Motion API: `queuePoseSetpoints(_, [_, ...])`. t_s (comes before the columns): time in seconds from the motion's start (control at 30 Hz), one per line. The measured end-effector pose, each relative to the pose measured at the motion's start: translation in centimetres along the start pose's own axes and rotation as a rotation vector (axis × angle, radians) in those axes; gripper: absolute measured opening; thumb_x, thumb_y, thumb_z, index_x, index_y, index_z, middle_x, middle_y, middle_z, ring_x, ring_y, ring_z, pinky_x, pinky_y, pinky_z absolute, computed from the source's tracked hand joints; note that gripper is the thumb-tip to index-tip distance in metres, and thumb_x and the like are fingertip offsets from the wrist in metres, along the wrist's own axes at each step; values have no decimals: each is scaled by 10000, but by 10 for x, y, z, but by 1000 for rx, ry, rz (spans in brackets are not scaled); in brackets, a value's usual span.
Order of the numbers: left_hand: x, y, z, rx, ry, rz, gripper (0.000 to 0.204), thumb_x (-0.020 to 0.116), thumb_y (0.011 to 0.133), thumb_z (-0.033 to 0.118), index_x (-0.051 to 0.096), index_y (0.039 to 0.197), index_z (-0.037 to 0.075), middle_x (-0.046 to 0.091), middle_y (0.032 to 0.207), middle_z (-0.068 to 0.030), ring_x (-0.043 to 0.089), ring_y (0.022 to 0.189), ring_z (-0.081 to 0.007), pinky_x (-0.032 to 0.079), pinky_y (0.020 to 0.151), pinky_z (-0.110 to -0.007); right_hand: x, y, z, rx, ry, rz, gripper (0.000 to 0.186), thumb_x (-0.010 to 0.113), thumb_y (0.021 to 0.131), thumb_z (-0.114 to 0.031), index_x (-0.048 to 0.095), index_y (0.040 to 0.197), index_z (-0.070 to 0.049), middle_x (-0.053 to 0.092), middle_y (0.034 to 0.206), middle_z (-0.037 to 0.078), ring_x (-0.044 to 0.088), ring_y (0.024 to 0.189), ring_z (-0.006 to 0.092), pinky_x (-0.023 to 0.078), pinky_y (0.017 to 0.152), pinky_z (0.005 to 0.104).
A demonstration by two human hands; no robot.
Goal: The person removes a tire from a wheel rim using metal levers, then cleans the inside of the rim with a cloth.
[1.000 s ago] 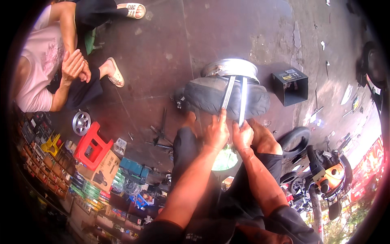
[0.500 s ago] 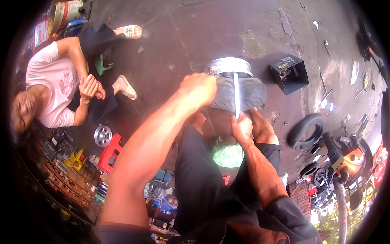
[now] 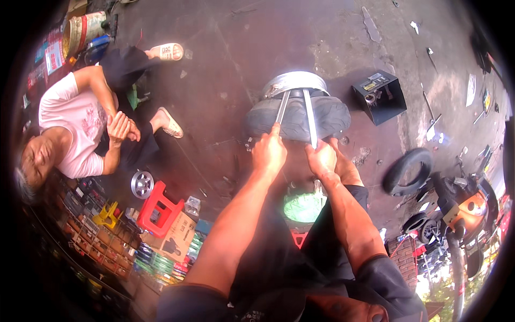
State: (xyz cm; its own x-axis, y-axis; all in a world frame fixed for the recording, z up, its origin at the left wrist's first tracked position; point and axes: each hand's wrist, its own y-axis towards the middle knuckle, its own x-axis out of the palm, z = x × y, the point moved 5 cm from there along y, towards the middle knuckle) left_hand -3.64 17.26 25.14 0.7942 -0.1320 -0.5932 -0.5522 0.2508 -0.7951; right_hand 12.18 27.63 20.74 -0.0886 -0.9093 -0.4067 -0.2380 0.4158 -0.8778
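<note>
Silver metal makes up the two flat bars at work, a left bar (image 3: 283,107) and a right bar (image 3: 310,119), both reaching over one black tyre (image 3: 295,118) to the single pale rim (image 3: 298,81) at its far side. The tyre lies on the floor (image 3: 230,70) in front of the person's legs. Also counted there are one open black box (image 3: 391,104) right of the tyre, one loose tyre (image 3: 396,186) farther right, one small spoked wheel (image 3: 142,184), one red stool (image 3: 163,201) and one cardboard box (image 3: 179,239) to the left. The floor is dark reddish-brown, worn and patchy, scattered with scraps toward the right. The room looks like a crowded workshop: shelves (image 3: 102,244) of small parts at lower left, an orange motorbike (image 3: 466,212) at lower right, and a seated person in a pink shirt (image 3: 80,107) at left with hands together. Both forearms stretch forward from the lower edge, the hands side by side but apart. The left hand (image 3: 269,154) has its fingers closed round the left bar's near end; the right hand (image 3: 322,158) grips the right bar likewise.
</note>
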Motion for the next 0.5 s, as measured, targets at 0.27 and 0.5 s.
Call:
queuePoseSetpoints(0.27, [23,-10,-20,-56,-242,69,432,610,962,217,609,1389,150,718,1068,-224,695,950,-439,544,846,-539,5,-8,3,-77,-69,41,379,622,890,-380,731,1063,-61,730,911,245,696,924,440,530,876,514])
queuePoseSetpoints(0.5, [30,-8,-27,-8,-352,91,421,577,972,218,599,1381,118,720,1012,-238,696,891,-454,537,820,-559,10,-5,6,-161,-93,134,418,658,877,-390,689,1001,8,689,852,286,670,870,482,520,817,516])
